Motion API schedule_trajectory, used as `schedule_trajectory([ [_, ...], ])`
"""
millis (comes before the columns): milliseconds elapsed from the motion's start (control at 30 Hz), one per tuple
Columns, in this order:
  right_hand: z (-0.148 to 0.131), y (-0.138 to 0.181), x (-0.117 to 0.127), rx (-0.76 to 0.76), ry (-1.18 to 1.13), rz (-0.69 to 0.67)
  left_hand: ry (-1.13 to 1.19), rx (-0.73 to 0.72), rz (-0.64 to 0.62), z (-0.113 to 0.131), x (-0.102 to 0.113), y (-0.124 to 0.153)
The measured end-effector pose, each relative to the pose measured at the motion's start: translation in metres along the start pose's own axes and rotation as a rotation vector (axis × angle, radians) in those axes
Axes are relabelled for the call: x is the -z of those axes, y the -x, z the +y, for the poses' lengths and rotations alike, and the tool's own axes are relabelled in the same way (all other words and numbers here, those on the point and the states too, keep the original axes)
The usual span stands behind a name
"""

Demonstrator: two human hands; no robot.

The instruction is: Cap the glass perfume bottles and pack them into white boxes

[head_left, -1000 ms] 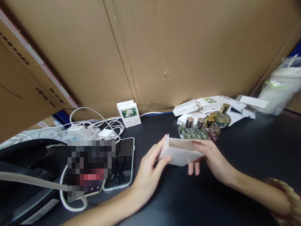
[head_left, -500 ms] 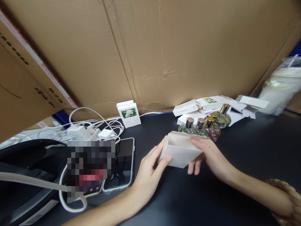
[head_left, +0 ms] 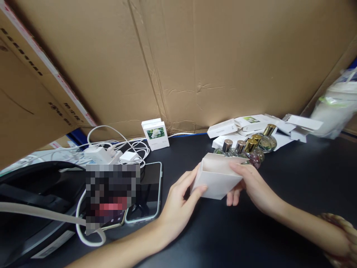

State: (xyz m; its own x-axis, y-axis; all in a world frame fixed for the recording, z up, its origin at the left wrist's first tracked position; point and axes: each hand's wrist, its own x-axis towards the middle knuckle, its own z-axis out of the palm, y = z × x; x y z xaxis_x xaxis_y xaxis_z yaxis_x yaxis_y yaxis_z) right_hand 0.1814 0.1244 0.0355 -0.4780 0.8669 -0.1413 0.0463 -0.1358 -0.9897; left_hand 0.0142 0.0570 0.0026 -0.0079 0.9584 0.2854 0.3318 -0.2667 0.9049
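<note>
Both my hands hold a small white carton (head_left: 216, 178) above the black table (head_left: 292, 178); its open end faces up and away from me. My left hand (head_left: 178, 201) pinches the carton's left edge between thumb and fingers. My right hand (head_left: 251, 184) grips the right side, thumb on the top rim, fingers underneath. Right behind the carton stand several round glass perfume bottles (head_left: 245, 150) with silver and gold caps.
Flat white cartons (head_left: 248, 124) lie piled behind the bottles. An upright white box with a flower picture (head_left: 156, 134) stands by the cardboard wall (head_left: 195, 56). A phone (head_left: 146, 191), white chargers and cables (head_left: 111, 152) lie to the left. A plastic bag (head_left: 333, 108) sits far right.
The carton has been pushed from a flattened shape into an open box and tipped so its opening shows. Both hands kept their hold on it.
</note>
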Motion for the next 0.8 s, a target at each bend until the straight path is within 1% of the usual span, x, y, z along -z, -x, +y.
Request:
schedule_trajectory([
  [167, 0.001, 0.0, 0.0, -0.003, -0.002, -0.006, 0.032, 0.007, 0.01, -0.004, -0.002, 0.002],
  [300, 0.008, -0.001, 0.003, 0.038, -0.03, -0.064, 0.197, 0.093, 0.058, -0.005, -0.006, 0.002],
  [433, 0.013, -0.001, 0.004, 0.172, -0.076, -0.103, 0.297, 0.134, 0.082, -0.002, -0.006, -0.001],
  [567, 0.011, -0.001, 0.002, 0.318, 0.033, -0.024, 0.359, 0.129, 0.109, -0.001, -0.007, -0.005],
  [667, 0.012, 0.0, 0.0, 0.339, 0.126, -0.011, 0.326, 0.094, 0.141, -0.003, -0.008, -0.004],
  [800, 0.016, 0.0, -0.002, 0.307, 0.205, -0.049, 0.107, -0.035, 0.127, -0.004, -0.007, 0.001],
])
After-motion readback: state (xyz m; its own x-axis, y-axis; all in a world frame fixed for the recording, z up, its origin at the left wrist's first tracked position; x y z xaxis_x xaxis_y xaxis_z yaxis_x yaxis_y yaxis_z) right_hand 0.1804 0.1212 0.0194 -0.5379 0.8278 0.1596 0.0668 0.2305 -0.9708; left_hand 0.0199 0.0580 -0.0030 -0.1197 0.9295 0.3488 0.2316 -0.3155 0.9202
